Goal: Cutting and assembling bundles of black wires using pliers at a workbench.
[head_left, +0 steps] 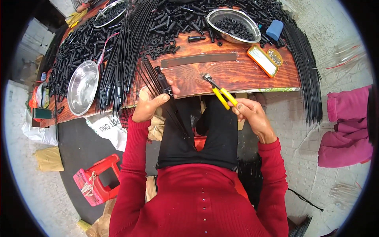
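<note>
My left hand is closed around a bundle of thin black rods and a black plastic tubular fitting, which stands up between thumb and fingers. The rods slant from the table edge down over my lap. A short bit of pale wire or thread shows by the fitting. In my right hand is a pair of pincers with yellow handles, gripped near the handle ends. Their metal head lies over the table's front edge, apart from the fitting.
Black fittings heap along the back of the wooden table. A metal bowl of black rings, a clear bowl, a dark flat strip, an orange-rimmed box and long black rods lie there. A red stool stands lower left.
</note>
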The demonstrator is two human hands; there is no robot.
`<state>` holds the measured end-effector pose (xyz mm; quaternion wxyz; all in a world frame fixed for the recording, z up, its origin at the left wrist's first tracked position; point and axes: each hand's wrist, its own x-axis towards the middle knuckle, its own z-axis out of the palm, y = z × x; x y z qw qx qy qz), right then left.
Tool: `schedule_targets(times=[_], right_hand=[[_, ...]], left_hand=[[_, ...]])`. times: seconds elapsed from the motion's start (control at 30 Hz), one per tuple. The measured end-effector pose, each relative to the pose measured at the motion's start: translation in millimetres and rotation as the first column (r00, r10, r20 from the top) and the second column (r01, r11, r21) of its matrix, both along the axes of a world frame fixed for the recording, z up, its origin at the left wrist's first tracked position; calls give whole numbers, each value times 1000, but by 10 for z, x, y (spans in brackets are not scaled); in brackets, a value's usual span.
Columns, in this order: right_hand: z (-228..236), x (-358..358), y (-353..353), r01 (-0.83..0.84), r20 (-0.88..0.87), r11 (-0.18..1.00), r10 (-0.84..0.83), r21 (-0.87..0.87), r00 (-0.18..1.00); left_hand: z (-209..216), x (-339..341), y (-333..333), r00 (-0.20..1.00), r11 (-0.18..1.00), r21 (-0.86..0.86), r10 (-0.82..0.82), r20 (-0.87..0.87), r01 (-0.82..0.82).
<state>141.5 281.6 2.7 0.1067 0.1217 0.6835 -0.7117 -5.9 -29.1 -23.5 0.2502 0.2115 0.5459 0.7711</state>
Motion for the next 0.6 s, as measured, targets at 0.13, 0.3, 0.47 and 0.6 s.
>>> schedule_targets(times=[0.13, 0.3, 0.47, 0.6], right_hand=[[62, -244, -19, -8, 0, 997, 8, -72, 1000], [57, -610, 108, 76, 99, 997, -75, -9, 992], [-140, -642, 127, -10, 157, 983, -20, 186, 987], [-227, -490, 115, -94, 301, 988, 53, 122, 952]], left_hand=[[24, 13, -12, 1000, 1000, 10, -11, 7, 11], [22, 1, 23, 1000, 1000, 12, -2, -4, 2], [-7, -3, 50, 999, 999, 11, 40, -7, -40], [-12, -1, 12, 998, 998, -14, 57, 17, -57]])
